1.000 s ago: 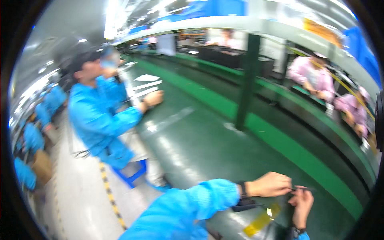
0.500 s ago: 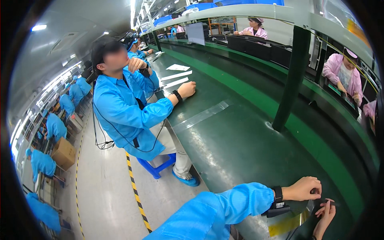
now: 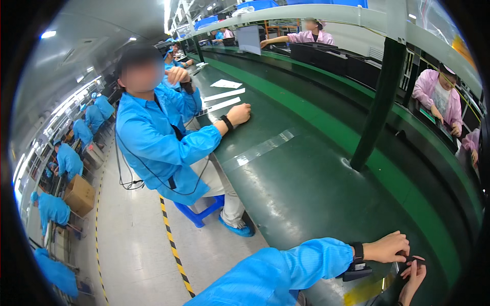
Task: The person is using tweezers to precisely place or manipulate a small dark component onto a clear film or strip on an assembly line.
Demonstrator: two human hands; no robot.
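Observation:
At the lower right, my left hand (image 3: 387,248) reaches over the green bench with its fingers pinched; whatever is between the fingertips is too small to make out. Close beside it, my right hand (image 3: 415,279) is bent up from the lower edge, its thumb and fingers closed on a small dark strip (image 3: 416,260). The fingertips of both hands nearly meet at this strip. A black wristband (image 3: 358,252) with a dark box circles my left wrist. Below my left wrist lies a clear film with a yellow part (image 3: 363,292).
A co-worker in a blue coat (image 3: 158,135) sits on a blue stool to the left, one forearm on the green bench (image 3: 286,194). Clear tape (image 3: 263,149) and white strips (image 3: 224,95) lie on the bench. A dark post (image 3: 377,104) rises at its far side.
My hands have come together, and the left fingertips now meet the strip at the right hand. The co-worker's head has turned toward me. A person in pink across the line stretches an arm out.

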